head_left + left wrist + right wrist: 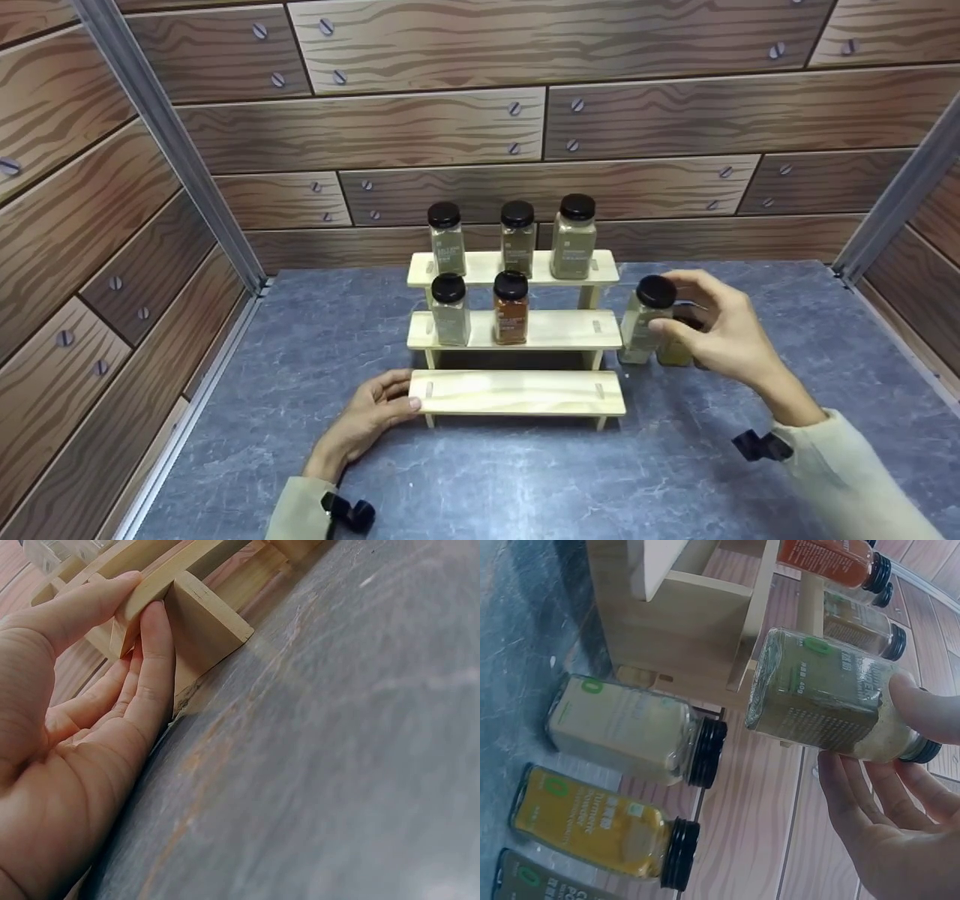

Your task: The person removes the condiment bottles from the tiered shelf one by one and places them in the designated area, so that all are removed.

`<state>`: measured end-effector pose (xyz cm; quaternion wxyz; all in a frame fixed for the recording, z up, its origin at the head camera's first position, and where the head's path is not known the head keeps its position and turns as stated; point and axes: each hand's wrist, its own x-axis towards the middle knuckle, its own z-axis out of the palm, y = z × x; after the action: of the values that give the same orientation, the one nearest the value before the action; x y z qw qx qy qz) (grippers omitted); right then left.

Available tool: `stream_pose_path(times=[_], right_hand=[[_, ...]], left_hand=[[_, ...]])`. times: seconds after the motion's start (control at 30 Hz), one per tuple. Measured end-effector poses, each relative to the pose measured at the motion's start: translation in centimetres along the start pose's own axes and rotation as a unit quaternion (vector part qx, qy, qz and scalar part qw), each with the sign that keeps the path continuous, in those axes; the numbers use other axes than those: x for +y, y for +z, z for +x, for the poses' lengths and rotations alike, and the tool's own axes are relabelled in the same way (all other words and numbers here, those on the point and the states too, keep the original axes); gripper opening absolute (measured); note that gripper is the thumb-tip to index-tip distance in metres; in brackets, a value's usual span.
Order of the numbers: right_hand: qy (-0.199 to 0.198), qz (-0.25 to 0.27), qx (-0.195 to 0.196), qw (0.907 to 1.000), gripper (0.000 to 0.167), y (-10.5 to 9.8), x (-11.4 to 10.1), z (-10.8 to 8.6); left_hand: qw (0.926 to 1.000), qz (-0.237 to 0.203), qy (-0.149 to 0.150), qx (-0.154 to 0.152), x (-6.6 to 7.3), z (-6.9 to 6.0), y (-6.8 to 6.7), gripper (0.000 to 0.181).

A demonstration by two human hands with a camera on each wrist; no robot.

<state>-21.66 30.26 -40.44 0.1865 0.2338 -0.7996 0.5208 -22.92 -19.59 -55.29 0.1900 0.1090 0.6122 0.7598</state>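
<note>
- Olive-green square-sided jar (817, 690) with a black cap is being held above the blue-grey marbled counter (247, 390) by the right hand (724, 330), thumb and fingers curling around its upper part, just beside the middle tier's right end.
- Pale wooden three-tier rack (517, 391) is being pinched at its lowest tier's left end by the left hand (375, 409), apparently for steadying.
- Shelving of jars is seemingly being carried out: a pale grey-green jar (451, 321) and an orange-red jar (511, 321) are standing on the middle tier, three black-capped jars (574, 251) on the top.
- Careful lowering is probably being called for next, the held jar being cleared over the board's end and set upright beside the orange-red one.
- "Turmeric Powder" is being shown on a yellow jar (592, 817) on the counter, next to a cream-coloured jar (622, 727).
- Green round marks are being displayed on these labels and on the held jar's, whose small white print is remaining too blurred for reading; no brand is being made out.
</note>
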Motion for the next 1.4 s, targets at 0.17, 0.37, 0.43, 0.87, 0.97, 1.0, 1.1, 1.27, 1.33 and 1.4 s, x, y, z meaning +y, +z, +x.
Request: stream_pose_path(times=[0.17,0.37,0.43,0.87,0.97,1.0,1.1,1.27,1.33,1.4], right_hand=[[0.000,-0.010,0.005,0.9999,0.059,-0.2,0.4,-0.6],[0.014,-0.022,0.002,0.9997,0.058,-0.3,0.7,-1.3],[0.020,-0.025,0.003,0.9995,0.058,-0.3,0.9,-1.6],[0.034,-0.030,-0.002,0.9989,0.059,0.5,3.0,-3.6],[0.039,-0.015,-0.005,0.9991,0.059,0.7,3.4,-4.0],[0.041,-0.011,-0.006,0.9991,0.059,0.8,3.6,-4.0],[0.046,-0.008,-0.005,0.9989,0.059,1.0,4.0,-4.4],[0.051,-0.015,0.004,0.9986,0.060,1.4,5.0,-5.0],[0.056,-0.016,0.008,0.9982,0.060,1.5,5.3,-5.2],[0.060,-0.021,0.011,0.9979,0.060,1.6,5.6,-5.4]], left_hand=[[1.0000,0.000,-0.001,0.002,0.0,0.0,0.0,0.070],[1.0000,-0.002,0.000,0.003,-0.1,0.1,0.0,0.069],[1.0000,-0.001,0.002,0.001,-0.1,0.0,0.0,0.069],[1.0000,0.002,0.000,0.006,-0.1,0.0,0.0,0.070],[1.0000,0.001,0.000,0.005,-0.1,0.0,0.0,0.069],[1.0000,0.001,0.001,0.004,-0.1,0.0,-0.1,0.069],[1.0000,0.001,0.003,0.002,-0.1,0.0,-0.1,0.068],[1.0000,-0.001,0.005,0.002,-0.1,0.0,-0.1,0.068],[1.0000,-0.002,0.005,0.003,-0.1,0.0,-0.1,0.068],[1.0000,-0.003,0.005,0.004,-0.1,-0.1,-0.1,0.069]])
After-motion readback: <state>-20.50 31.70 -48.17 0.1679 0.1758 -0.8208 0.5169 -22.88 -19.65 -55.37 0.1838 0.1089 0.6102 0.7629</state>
